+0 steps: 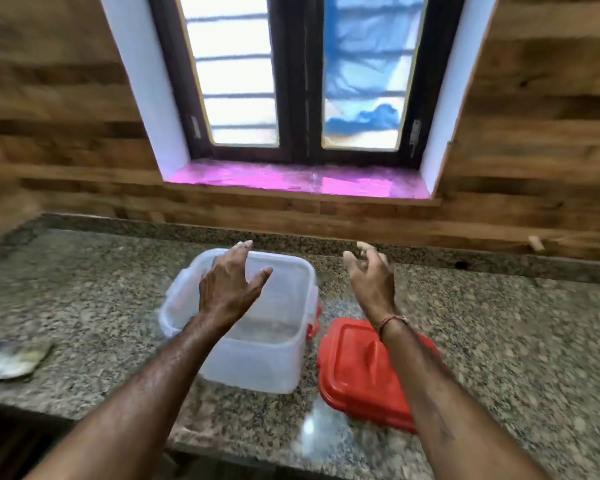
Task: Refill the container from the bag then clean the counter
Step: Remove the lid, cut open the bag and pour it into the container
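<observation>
A clear plastic container [257, 355] stands open on the granite counter [101, 282], with red clips on its right side. Its red lid [357, 372] lies flat on the counter just to its right. My left hand [231, 285] hovers over the container's open top, fingers spread, holding nothing. My right hand [371, 275] is raised above the counter beyond the lid, fingers apart and empty. A blurred whitish patch [317, 427] lies on the counter near the front edge, between my forearms. No bag is in view.
A grey-yellow cloth [13, 358] lies at the counter's left edge. A wood-panelled wall [516, 168] rises behind the counter, with a window and pink sill [298, 180] above. Bare granite stretches to the right of the lid.
</observation>
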Available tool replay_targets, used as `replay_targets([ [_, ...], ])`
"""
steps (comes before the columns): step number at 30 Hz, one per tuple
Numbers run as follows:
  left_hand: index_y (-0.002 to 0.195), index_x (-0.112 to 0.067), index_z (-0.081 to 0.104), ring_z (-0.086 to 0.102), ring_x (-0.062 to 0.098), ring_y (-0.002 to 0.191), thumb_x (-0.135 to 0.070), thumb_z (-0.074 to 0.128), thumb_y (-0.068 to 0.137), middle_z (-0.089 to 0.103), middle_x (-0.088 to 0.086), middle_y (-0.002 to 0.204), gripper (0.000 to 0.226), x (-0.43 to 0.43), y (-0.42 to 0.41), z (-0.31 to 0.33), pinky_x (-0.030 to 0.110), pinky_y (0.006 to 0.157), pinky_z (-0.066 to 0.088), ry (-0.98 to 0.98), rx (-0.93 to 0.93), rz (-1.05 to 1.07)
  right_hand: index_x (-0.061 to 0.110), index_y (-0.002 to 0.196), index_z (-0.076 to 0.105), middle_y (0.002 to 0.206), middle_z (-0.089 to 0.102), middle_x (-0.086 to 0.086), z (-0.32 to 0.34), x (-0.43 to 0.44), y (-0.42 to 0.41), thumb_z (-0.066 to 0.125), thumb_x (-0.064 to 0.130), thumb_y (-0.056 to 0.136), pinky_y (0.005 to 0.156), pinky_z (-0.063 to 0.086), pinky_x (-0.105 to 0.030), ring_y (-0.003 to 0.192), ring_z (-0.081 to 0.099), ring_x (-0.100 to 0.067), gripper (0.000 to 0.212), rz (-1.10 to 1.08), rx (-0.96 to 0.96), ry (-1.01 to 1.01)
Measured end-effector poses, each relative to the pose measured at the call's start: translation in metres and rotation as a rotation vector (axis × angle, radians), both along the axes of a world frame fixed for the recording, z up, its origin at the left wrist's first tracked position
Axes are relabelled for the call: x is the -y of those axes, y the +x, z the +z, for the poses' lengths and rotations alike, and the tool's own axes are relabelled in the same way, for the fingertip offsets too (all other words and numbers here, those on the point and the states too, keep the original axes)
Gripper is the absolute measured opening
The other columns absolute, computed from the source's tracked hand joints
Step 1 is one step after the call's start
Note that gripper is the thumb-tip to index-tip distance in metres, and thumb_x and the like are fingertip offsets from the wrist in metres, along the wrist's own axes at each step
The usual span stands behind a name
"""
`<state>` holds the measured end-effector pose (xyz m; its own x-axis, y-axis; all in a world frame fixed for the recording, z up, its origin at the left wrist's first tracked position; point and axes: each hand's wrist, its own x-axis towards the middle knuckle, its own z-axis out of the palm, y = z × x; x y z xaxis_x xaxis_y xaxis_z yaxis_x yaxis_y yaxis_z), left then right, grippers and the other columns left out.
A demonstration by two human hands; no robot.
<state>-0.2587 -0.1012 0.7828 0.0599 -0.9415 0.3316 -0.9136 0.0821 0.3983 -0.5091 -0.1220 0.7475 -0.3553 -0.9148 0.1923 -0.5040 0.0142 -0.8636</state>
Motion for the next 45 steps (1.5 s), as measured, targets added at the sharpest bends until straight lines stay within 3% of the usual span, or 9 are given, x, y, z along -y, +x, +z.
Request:
replay_targets([
  [6,0.142,-0.018,0.057,0.054,0.026,0.135,-0.064,0.052,0.083,0.059,0.005,0.145,0.075,0.023,0.124,0.058,0.046,0.105,0.048,-0.134,0.033,0.085,0.014,0.126,0.067,0.123,0.067,-0.01,0.088,0.051,0.129,0.065,0.038,0.095,0.1,0.049,-0.038,0.113,0.063,-0.025,0.039,0.237,-0.111,-0.235],
  [12,0.143,-0.02,0.056,0.054,0.025,0.131,-0.054,0.065,0.089,0.059,0.001,0.143,0.064,0.037,0.276,0.112,0.037,0.1,0.047,-0.246,0.052,0.18,0.024,0.129,0.064,0.127,0.064,-0.006,0.144,0.091,0.3,0.058,0.047,0.095,0.096,0.052,-0.04,0.115,0.063,-0.023,0.041,0.392,-0.24,-0.361],
  [17,0.141,-0.022,0.057,0.059,0.025,0.124,-0.058,0.063,0.088,0.063,-0.001,0.134,0.064,0.055,0.387,0.147,0.039,0.094,0.051,-0.305,0.054,0.24,0.032,0.126,0.062,0.123,0.062,0.002,0.182,0.113,0.423,0.054,0.053,0.095,0.084,0.052,-0.035,0.11,0.062,-0.021,0.038,0.457,-0.271,-0.414],
  [23,0.142,-0.024,0.055,0.06,0.023,0.124,-0.058,0.063,0.088,0.063,-0.003,0.135,0.065,0.085,0.499,0.217,0.038,0.097,0.05,-0.411,0.056,0.318,0.038,0.125,0.058,0.122,0.06,0.008,0.245,0.166,0.525,0.047,0.062,0.092,0.088,0.053,-0.038,0.105,0.064,-0.019,0.043,0.526,-0.331,-0.508],
  [29,0.14,-0.022,0.057,0.058,0.026,0.127,-0.067,0.056,0.083,0.063,0.001,0.136,0.072,0.121,0.601,0.298,0.04,0.102,0.049,-0.508,0.073,0.439,0.035,0.124,0.06,0.116,0.064,0.008,0.328,0.238,0.631,0.053,0.056,0.093,0.085,0.055,-0.04,0.102,0.066,-0.021,0.038,0.572,-0.321,-0.637],
  [37,0.143,-0.023,0.051,0.053,0.027,0.13,-0.056,0.063,0.09,0.057,0.005,0.142,0.065,0.181,0.728,0.387,0.036,0.1,0.044,-0.573,0.204,0.525,0.029,0.123,0.063,0.12,0.068,0.0,0.421,0.318,0.785,0.061,0.05,0.092,0.088,0.055,-0.04,0.104,0.066,-0.023,0.038,0.674,-0.358,-0.683],
  [42,0.147,-0.022,0.044,0.038,0.026,0.138,-0.058,0.061,0.089,0.045,0.003,0.149,0.07,0.244,0.8,0.444,0.046,0.112,0.033,-0.686,0.448,0.584,0.017,0.116,0.066,0.112,0.067,-0.004,0.475,0.376,0.886,0.071,0.031,0.092,0.07,0.046,-0.026,0.095,0.06,-0.021,0.029,0.747,-0.41,-0.716],
  [45,0.147,-0.022,0.042,0.037,0.026,0.14,-0.06,0.058,0.092,0.043,0.004,0.151,0.069,0.276,0.829,0.477,0.047,0.115,0.027,-0.653,0.631,0.675,0.019,0.128,0.063,0.127,0.064,-0.006,0.506,0.411,0.938,0.073,0.024,0.09,0.085,0.052,-0.028,0.105,0.06,-0.02,0.039,0.787,-0.386,-0.75],
])
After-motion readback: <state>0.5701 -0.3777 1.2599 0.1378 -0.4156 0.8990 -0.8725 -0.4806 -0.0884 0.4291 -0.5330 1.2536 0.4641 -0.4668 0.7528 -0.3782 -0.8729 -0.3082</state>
